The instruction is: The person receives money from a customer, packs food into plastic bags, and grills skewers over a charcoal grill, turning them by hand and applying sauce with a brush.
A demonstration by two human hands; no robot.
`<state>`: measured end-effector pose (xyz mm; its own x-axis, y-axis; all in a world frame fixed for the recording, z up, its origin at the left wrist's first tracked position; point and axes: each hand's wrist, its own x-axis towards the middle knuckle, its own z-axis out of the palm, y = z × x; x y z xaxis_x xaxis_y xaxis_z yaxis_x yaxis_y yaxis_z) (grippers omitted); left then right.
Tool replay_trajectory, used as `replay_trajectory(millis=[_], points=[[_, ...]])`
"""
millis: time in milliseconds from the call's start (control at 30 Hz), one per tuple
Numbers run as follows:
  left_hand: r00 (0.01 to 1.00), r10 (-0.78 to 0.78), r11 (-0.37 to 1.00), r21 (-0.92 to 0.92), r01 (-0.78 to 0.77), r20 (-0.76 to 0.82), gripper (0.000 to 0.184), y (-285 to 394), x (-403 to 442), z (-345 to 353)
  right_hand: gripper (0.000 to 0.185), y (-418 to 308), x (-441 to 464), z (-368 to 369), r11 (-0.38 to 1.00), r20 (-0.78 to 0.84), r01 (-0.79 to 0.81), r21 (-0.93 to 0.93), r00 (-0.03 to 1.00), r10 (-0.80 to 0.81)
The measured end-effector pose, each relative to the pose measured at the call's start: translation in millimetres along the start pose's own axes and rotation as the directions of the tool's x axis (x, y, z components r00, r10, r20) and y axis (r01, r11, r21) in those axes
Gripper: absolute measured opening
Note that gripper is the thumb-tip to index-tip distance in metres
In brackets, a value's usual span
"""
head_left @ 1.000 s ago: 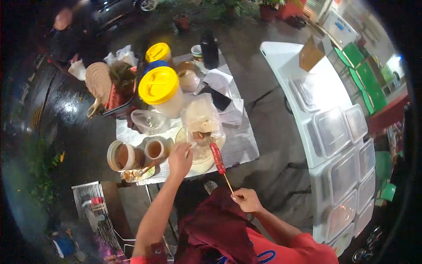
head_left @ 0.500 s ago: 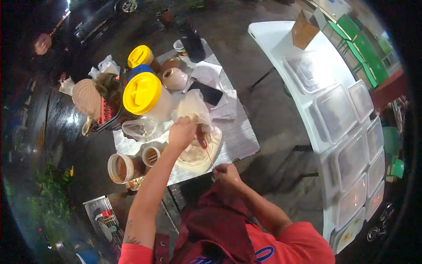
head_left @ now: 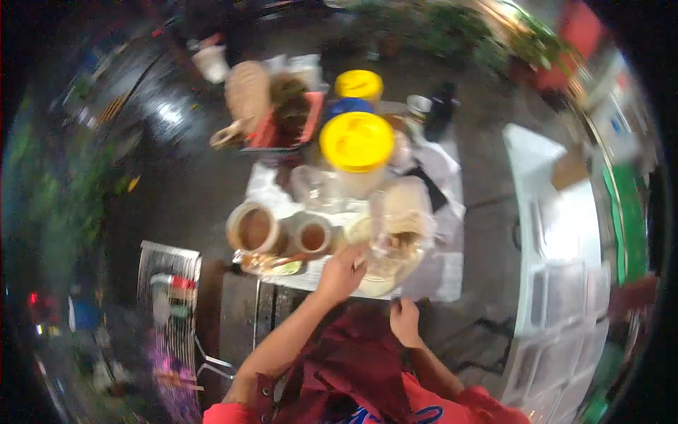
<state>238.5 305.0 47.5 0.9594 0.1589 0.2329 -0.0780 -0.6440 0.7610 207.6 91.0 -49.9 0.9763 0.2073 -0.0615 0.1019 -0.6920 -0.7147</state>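
My left hand is closed at the near left edge of a clear plastic bag, pinching it. The bag lies over a round pale lid or plate, with something brown in its mouth. My right hand is closed just off the table's near edge, below the bag; motion blur hides what its fingers hold. No red sausage shows. Left of my left hand stand a small tub of brown sauce and a larger one, with a spoon in front.
A yellow-lidded jar stands behind the bag, beside a dark phone on papers. A red basket is at the back left. Lidded clear containers cover part of a white table at right. A wire rack sits lower left.
The view has swung, moving the table rightward in the frame. The red sausage on its stick, earlier in my right hand, no longer shows. My left hand has drawn back from over the bag.
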Motion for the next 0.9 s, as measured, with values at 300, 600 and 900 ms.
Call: replay_trajectory(millis=[300, 600, 900], points=[[0.488, -0.496, 0.806, -0.173, 0.566, -0.718, 0.017, -26.4, -311.0, -139.6, 0.018, -140.4, -23.5, 86.1, 0.930, 0.793, 0.320, 0.179, 0.513, -0.329], [-0.398, -0.529, 0.476, -0.650, 0.592, -0.750, 0.024, -61.0, -448.8, -192.6, 0.022, -346.9, -211.6, 235.6, 0.275, 0.643, 0.806, 0.523, -0.162, -0.748], [-0.290, -0.803, 0.474, -0.852, 0.221, -0.521, 0.016, -74.7, -454.8, -202.0, 0.020, -368.7, -262.8, 278.5, 0.373, 0.780, 0.861, 0.345, -0.042, -0.624]])
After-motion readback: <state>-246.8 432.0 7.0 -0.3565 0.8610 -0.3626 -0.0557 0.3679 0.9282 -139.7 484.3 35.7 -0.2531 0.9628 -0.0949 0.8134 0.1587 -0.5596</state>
